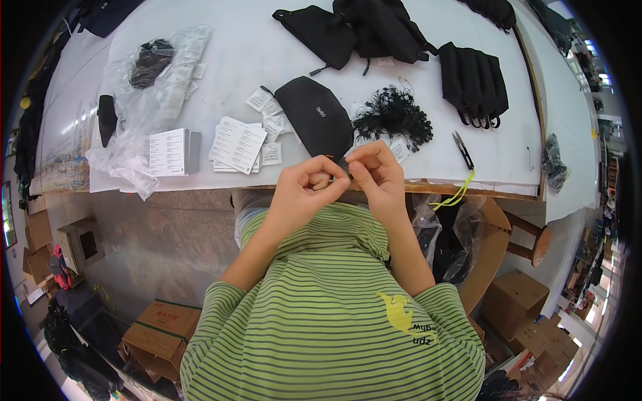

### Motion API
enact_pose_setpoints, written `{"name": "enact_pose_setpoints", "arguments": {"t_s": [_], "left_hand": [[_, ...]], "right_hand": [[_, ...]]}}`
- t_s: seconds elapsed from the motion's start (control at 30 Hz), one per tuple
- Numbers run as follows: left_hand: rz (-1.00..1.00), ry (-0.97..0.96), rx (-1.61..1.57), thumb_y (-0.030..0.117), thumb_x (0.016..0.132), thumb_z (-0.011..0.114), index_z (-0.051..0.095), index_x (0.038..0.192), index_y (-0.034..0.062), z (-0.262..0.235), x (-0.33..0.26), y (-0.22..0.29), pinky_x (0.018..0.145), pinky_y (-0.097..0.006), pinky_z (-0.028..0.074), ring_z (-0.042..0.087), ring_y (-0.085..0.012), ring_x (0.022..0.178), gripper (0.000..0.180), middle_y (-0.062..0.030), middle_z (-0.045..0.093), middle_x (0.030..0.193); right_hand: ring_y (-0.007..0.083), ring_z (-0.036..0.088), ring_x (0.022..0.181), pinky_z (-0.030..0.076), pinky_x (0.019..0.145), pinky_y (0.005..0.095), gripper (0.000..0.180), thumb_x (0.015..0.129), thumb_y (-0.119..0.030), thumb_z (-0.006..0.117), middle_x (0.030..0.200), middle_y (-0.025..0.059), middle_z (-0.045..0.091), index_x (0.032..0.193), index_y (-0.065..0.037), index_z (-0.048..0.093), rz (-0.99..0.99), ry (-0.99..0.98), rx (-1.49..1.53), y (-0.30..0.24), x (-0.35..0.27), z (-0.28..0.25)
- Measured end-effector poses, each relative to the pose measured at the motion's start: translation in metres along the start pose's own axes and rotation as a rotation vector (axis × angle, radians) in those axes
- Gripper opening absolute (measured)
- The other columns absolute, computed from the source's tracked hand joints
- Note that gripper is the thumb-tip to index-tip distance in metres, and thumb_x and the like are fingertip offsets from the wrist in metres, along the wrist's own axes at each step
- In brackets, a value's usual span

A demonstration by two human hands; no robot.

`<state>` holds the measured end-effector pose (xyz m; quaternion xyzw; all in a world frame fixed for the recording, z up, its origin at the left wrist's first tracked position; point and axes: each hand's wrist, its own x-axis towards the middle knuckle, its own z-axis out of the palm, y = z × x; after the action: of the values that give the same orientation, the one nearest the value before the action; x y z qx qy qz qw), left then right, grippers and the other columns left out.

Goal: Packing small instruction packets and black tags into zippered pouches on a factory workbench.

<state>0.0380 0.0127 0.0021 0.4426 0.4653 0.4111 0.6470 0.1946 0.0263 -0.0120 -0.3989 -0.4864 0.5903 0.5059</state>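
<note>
A black zip pouch (314,110) lies near the table's front edge, its near end just beyond my fingertips. My left hand (309,190) is closed, thumb and forefinger pinched together by that end. My right hand (378,175) pinches close beside it. A small dark piece (343,163) shows between the two hands; its kind is too small to make out, and my fingers cover part of it. Right of the pouch lies a heap of black looped cords (394,119). White printed cards (237,144) are stacked to the left, with small white packets (272,123) between them and the pouch.
More black pouches (374,30) lie at the back, and a row of them (473,83) stands at the right. Thread snips (463,151) with a yellow cord rest near the front edge. Clear plastic bags (150,87) and a white card stack (168,152) occupy the left.
</note>
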Motion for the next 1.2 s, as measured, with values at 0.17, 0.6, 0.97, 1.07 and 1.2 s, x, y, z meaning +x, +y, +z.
{"name": "enact_pose_setpoints", "arguments": {"t_s": [0.17, 0.6, 0.97, 1.07, 1.2], "left_hand": [[0.028, 0.014, 0.047, 0.005, 0.084, 0.066, 0.061, 0.085, -0.0005, -0.003, -0.002, 0.004, 0.048, -0.020, 0.020, 0.025, 0.0010, 0.051, 0.008, 0.0110, 0.031, 0.054], [0.198, -0.375, 0.712, 0.014, 0.079, 0.066, 0.062, 0.084, 0.0067, 0.003, -0.037, -0.004, 0.057, -0.032, 0.041, 0.051, -0.0188, 0.061, 0.010, -0.0041, 0.051, 0.065], [0.563, 0.096, 0.952, 0.009, 0.075, 0.068, 0.059, 0.099, 0.0078, -0.036, 0.017, -0.012, 0.092, -0.038, 0.038, 0.050, -0.0272, 0.106, 0.025, -0.0066, 0.057, 0.108], [0.653, 0.074, 1.160, 0.007, 0.071, 0.068, 0.059, 0.101, 0.0086, -0.036, 0.024, -0.017, 0.095, -0.040, 0.035, 0.050, -0.0262, 0.107, 0.031, -0.0053, 0.057, 0.106], [0.794, 0.045, 1.240, 0.004, 0.065, 0.067, 0.060, 0.096, 0.0083, -0.040, 0.027, -0.024, 0.092, -0.039, 0.038, 0.053, -0.0225, 0.098, 0.033, -0.0034, 0.059, 0.095]], "right_hand": [[0.0021, 0.042, 0.060, 0.031, 0.054, 0.0178, 0.006, 0.095, -0.008, 0.054, 0.072, -0.0018, 0.053, 0.100, -0.004, 0.054, 0.096, -0.036, 0.156, -0.003, 0.000, 0.003], [0.0310, 0.052, 0.105, 0.045, 0.085, 0.0368, 0.040, 0.074, -0.016, 0.071, 0.116, 0.0128, 0.053, 0.109, -0.006, 0.055, -0.380, -0.163, -1.218, 0.044, 0.034, 0.016], [0.0260, 0.066, 0.075, 0.049, 0.065, 0.0317, 0.008, 0.086, -0.009, 0.062, 0.083, 0.0106, 0.067, 0.089, -0.002, 0.060, -0.116, 0.038, -0.729, 0.017, 0.023, -0.015], [0.0235, 0.066, 0.071, 0.049, 0.062, 0.0293, 0.007, 0.086, -0.008, 0.062, 0.079, 0.0104, 0.067, 0.088, -0.001, 0.060, -0.164, 0.041, -0.726, 0.000, 0.017, -0.015], [0.0205, 0.065, 0.067, 0.048, 0.061, 0.0272, 0.008, 0.086, -0.007, 0.064, 0.075, 0.0097, 0.066, 0.087, 0.000, 0.059, -0.145, 0.034, -0.678, -0.015, 0.010, -0.017]]}}
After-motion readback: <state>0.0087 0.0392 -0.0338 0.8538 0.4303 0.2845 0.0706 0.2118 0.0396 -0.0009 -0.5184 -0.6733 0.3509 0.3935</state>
